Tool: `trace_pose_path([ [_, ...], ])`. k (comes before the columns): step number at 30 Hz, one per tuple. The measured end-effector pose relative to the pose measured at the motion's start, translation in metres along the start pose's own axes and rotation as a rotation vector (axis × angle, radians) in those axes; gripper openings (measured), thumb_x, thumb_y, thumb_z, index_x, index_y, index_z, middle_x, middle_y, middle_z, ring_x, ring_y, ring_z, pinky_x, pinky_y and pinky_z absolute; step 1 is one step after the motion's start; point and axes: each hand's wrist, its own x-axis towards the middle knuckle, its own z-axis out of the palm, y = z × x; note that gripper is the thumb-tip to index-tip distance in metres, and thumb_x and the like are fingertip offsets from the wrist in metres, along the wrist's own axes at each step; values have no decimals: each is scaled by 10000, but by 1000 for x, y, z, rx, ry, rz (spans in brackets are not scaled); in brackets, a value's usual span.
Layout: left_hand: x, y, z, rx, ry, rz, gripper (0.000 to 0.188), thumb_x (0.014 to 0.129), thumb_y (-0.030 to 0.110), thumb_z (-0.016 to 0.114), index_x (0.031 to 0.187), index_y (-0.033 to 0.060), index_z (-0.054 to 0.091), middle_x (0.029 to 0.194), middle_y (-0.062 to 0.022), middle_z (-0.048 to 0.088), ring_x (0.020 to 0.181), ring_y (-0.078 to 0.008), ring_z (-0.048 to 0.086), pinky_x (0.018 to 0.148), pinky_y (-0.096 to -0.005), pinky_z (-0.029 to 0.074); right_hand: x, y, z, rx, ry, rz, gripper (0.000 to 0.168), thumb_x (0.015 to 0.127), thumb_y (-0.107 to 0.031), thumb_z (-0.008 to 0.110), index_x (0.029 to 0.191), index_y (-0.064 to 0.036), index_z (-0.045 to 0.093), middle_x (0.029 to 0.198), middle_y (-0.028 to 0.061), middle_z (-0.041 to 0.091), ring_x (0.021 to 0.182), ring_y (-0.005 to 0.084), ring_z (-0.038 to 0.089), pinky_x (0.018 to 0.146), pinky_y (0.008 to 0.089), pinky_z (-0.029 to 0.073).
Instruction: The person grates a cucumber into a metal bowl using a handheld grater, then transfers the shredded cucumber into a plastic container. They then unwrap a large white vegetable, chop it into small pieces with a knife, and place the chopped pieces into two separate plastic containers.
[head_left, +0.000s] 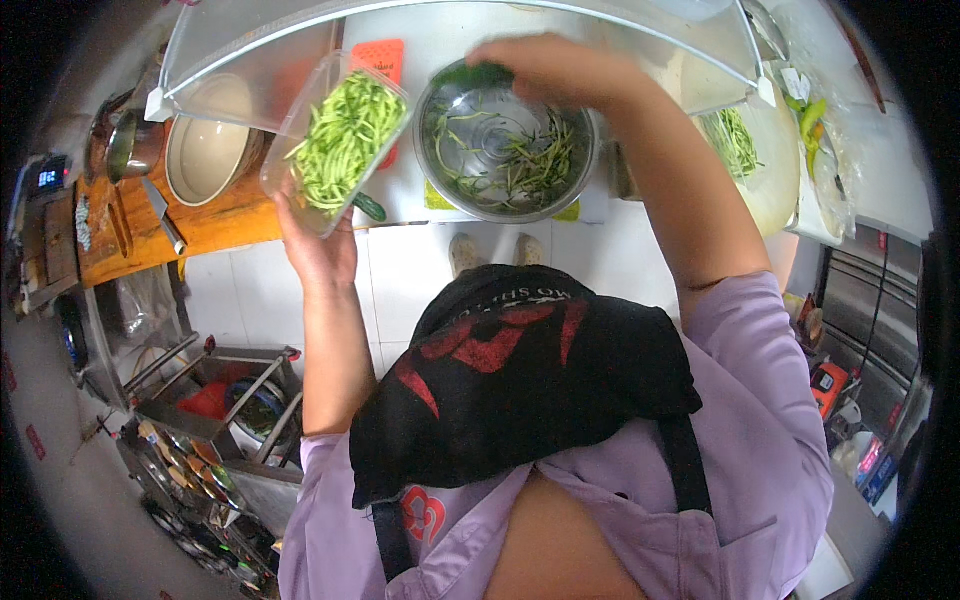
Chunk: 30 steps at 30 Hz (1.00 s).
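Observation:
My left hand (324, 244) grips the lower end of a tilted clear plastic container (279, 161), which is filled with shredded cucumber (349, 139). Over the far rim of a stainless steel bowl (504, 215) is my right hand (540, 67), blurred and with its fingers bent down. A dark green shape (471, 73) shows below those fingers; whether the hand holds it is unclear. Dark green peel-like strips (541, 157) lie inside the bowl. Part of a cucumber (369, 208) rests beside the container, and an orange-red plastic item (382, 56) lies partly behind it.
A clear plastic cover (255, 82) overhangs the counter's far side. On the wooden top at left are a knife (163, 214) and a cream bowl (206, 161). To the right, cucumber shreds (731, 146) sit on a round board (772, 176), near green peppers (811, 124).

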Motion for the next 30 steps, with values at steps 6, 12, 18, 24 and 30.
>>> trace_pose_path([
  [6,4,-28,25,12,-80,-159,549,916,499,432,1317,126,391,1233,-83,517,999,-223,571,740,-319,504,-3,12,84,-487,-201,-270,326,779,-27,560,1077,-151,603,1062,76,632,1030,257,590,883,411,456],
  [12,1,-53,32,109,-118,-236,566,927,518,397,1367,166,342,1320,-53,454,1113,-201,497,853,-354,429,-55,34,115,-457,-369,-7,273,795,-110,580,1065,-86,608,1082,137,593,1012,316,580,842,453,483],
  [18,1,-63,34,69,-169,-172,565,952,474,378,1394,134,282,1358,-130,409,1221,-266,443,1011,-409,365,-47,35,147,-352,-229,239,311,802,-152,600,1089,-38,565,1180,207,496,974,399,576,827,451,498],
  [24,0,-70,35,49,-127,-105,532,965,442,370,1373,110,290,1361,-121,399,1236,-247,429,1020,-403,363,-40,25,160,43,-339,281,382,713,-80,640,1082,-32,552,1030,195,567,1025,343,567,848,398,481],
  [30,-8,-47,52,176,-162,62,529,965,430,380,1369,102,280,1362,-106,389,1254,-231,400,1039,-388,340,-81,0,24,213,144,85,262,695,-62,624,938,-40,529,911,153,547,885,325,550,773,375,446],
])
